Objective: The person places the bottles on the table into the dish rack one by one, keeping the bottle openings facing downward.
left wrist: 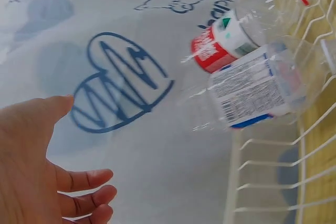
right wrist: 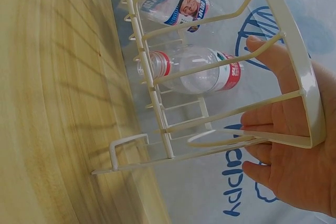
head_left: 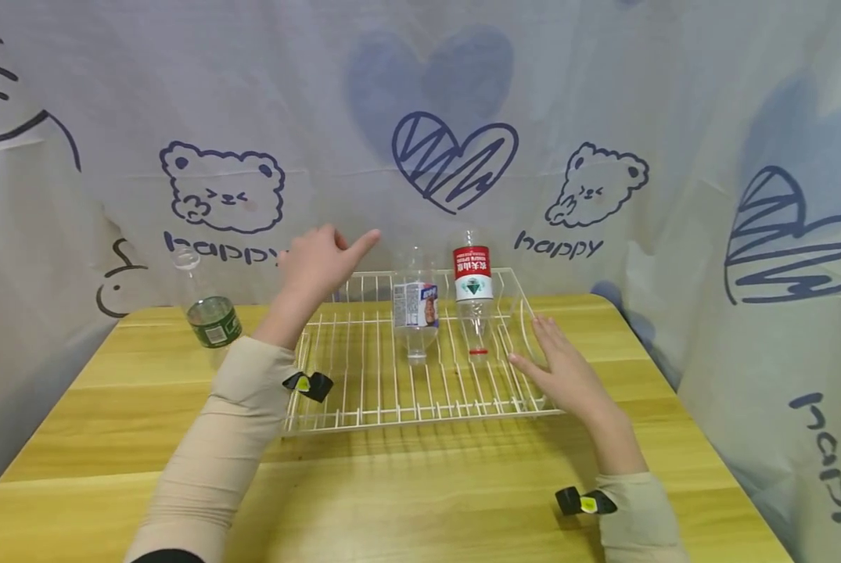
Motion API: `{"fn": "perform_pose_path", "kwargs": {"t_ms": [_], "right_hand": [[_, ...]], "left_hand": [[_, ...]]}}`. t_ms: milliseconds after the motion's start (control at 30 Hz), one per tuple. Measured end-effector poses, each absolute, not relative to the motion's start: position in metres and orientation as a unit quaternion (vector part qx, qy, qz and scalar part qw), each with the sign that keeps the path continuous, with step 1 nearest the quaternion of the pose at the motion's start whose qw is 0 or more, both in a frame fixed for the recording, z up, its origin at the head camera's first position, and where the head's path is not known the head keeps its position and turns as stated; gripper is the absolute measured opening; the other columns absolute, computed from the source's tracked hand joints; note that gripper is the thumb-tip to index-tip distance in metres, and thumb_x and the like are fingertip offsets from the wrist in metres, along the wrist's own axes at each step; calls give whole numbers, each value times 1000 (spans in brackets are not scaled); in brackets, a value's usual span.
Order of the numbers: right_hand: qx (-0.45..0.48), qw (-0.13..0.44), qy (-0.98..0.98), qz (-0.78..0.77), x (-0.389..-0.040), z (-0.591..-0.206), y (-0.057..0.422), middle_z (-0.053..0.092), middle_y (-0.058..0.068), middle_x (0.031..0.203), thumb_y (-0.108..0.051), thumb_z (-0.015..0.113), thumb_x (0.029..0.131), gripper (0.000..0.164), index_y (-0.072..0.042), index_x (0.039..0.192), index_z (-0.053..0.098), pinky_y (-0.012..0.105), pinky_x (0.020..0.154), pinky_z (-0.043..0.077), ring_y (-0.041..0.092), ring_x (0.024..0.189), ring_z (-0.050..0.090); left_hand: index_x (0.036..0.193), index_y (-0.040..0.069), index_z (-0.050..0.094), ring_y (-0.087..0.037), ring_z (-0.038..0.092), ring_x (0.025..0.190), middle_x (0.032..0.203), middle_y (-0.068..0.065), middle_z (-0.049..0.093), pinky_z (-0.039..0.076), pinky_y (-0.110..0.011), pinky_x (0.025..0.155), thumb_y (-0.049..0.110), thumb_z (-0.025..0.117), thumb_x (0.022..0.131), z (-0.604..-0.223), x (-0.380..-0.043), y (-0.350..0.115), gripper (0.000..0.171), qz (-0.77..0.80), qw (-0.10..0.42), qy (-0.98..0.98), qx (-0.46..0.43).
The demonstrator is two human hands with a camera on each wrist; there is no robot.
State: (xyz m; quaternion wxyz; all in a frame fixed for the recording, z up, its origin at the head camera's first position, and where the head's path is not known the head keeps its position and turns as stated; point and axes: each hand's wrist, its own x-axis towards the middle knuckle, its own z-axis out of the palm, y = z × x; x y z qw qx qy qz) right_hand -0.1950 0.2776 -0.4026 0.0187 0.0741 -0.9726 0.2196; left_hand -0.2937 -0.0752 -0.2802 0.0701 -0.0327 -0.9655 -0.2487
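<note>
A white wire dish rack [head_left: 364,412] holds two clear plastic bottles, both neck down. One is a bottle with a white and blue label [head_left: 416,305]; to its right stands a bottle with a red and white label [head_left: 472,274]. My left hand [head_left: 314,262] is raised over the rack's back left part, thumb out and fingers loosely bent, with nothing in it. Beside the rack's right side lies my right hand [head_left: 568,375], fingers extended; in the right wrist view its palm [right wrist: 294,166] faces the side wires, and whether it touches them I cannot tell.
A clear bottle with a green label [head_left: 213,320] stands upright at the back left of the wooden table [head_left: 392,500], left of the rack. Behind the table hangs a pale curtain [head_left: 307,86] with blue hearts and bear drawings.
</note>
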Motion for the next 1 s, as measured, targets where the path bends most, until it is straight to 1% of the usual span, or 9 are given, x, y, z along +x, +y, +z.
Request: {"fn": "perform_pose_path", "kwargs": {"t_ms": [133,300,400,467,567,733,867,1000], "right_hand": [[75,19,-972,222,-195,-402,277,3,15,164,-64,39,96,90,-4,156,10,54,121,10,38,152,5],[73,16,-972,223,-196,-402,277,3,15,164,-64,39,96,90,-4,156,9,55,121,10,38,152,4],[73,17,-972,224,-196,-402,277,3,16,164,-64,40,96,90,-4,156,10,55,121,10,38,152,4],[73,18,-972,224,-196,-402,277,3,16,164,-63,41,96,90,-4,155,10,55,121,10,38,151,5],[73,18,-972,224,-195,-402,277,3,16,164,-63,41,96,90,-4,155,10,55,121,10,38,151,5],[73,19,-972,223,-195,-402,278,3,17,164,-63,42,96,90,-3,155,10,55,121,10,38,151,5],[74,20,-971,225,-195,-402,278,4,17,164,-62,42,96,90,-3,155,10,55,121,10,38,151,5],[74,18,-971,226,-195,-402,277,4,17,164,-63,42,96,90,-3,155,10,56,121,10,38,151,4]], "left_hand": [[104,11,58,-31,59,93,100,-10,66,34,-62,99,86,31,82,-270,-280,-94,82,-265,98,-959,-29],[105,9,58,-31,59,92,99,-13,65,33,-65,94,83,32,84,-267,-261,-121,80,-266,140,-953,-35],[107,7,58,-33,58,93,101,-15,64,35,-62,89,81,34,85,-268,-252,-136,81,-258,160,-952,-38],[109,6,58,-34,58,95,102,-16,64,35,-63,87,80,35,86,-269,-247,-145,80,-254,171,-951,-39],[111,5,59,-36,57,98,106,-17,64,33,-65,89,78,35,87,-271,-240,-157,80,-245,179,-952,-34],[113,4,58,-39,54,102,109,-19,62,28,-66,90,76,37,88,-276,-230,-176,78,-229,174,-958,-19],[113,4,59,-40,54,101,108,-20,62,28,-66,86,71,41,91,-284,-222,-192,73,-212,178,-961,-15],[109,3,61,-40,56,95,104,-20,64,29,-66,83,63,46,93,-303,-219,-212,64,-196,208,-958,-21]]}}
